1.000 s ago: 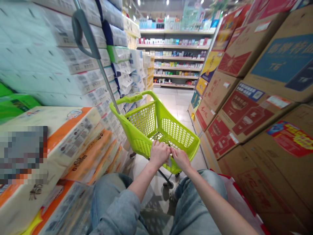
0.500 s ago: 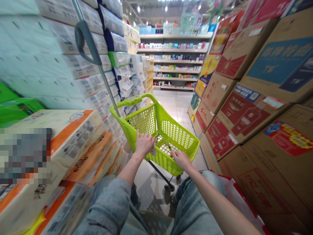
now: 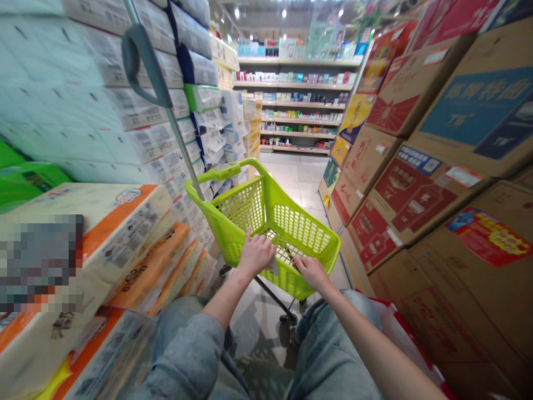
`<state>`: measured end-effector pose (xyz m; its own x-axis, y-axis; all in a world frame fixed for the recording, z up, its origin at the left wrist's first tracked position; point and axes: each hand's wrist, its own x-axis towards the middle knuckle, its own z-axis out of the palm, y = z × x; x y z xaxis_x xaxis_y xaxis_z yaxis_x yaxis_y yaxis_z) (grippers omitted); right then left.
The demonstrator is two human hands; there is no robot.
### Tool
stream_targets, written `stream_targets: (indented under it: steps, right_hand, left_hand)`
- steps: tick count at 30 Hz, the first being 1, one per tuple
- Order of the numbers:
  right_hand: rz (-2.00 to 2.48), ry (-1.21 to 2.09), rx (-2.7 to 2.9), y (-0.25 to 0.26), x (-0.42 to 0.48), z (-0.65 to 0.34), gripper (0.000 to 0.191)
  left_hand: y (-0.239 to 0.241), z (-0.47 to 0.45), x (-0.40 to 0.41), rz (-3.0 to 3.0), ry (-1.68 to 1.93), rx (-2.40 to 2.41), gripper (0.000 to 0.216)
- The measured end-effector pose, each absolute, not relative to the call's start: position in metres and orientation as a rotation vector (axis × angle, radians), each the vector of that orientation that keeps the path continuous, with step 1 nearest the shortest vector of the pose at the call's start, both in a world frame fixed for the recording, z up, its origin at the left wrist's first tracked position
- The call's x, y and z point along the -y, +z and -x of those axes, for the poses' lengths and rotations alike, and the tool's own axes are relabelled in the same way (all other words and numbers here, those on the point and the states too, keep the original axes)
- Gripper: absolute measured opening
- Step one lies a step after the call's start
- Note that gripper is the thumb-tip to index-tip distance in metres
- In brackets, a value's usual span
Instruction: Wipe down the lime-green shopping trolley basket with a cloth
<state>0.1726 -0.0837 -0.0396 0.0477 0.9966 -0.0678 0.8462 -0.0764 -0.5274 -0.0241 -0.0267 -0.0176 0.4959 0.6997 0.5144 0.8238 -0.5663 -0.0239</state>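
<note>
My left hand (image 3: 257, 254) is over the near rim of a lime-green shopping cart basket (image 3: 303, 219). Its fingers are curled, the thumb side is raised, and a small pale piece (image 3: 272, 267) shows under them. To its right, my right hand (image 3: 313, 273) is closed in a pinch at the same rim. A thin dark thing (image 3: 290, 253) sticks out from its fingertips toward the left hand; what it is, I cannot make out. The cart's grey pole (image 3: 183, 141) with a loop grip (image 3: 145, 66) leans up to the left.
Stacked tissue packs (image 3: 137, 222) rise close on my left. Cardboard cartons (image 3: 420, 205) form a wall on my right, with a white and red bag (image 3: 400, 328) beside my knee. Beyond the cart, floor tiles (image 3: 291, 172) lead to shelves (image 3: 300, 86) of small boxed goods.
My left hand has moved right along the basket's near rim, closer to my right hand. The right hand has shifted very slightly to the right. The cart stays almost in place.
</note>
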Motion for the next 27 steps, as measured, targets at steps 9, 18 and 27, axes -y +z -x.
stream_targets:
  steps: [9,18,27]
  right_hand:
    - [1.982,0.585,1.866,-0.039,0.083,-0.170,0.053]
    - [2.181,0.456,1.999,-0.020,0.084,-0.129,0.065]
    - [2.109,0.699,1.938,-0.026,0.064,-0.124,0.073]
  left_hand:
    - [-0.006,0.052,-0.003,2.343,-0.666,1.449,0.032]
    - [-0.011,0.041,-0.003,2.317,-0.682,1.502,0.035]
    - [-0.013,0.042,0.001,2.295,-0.670,1.494,0.036]
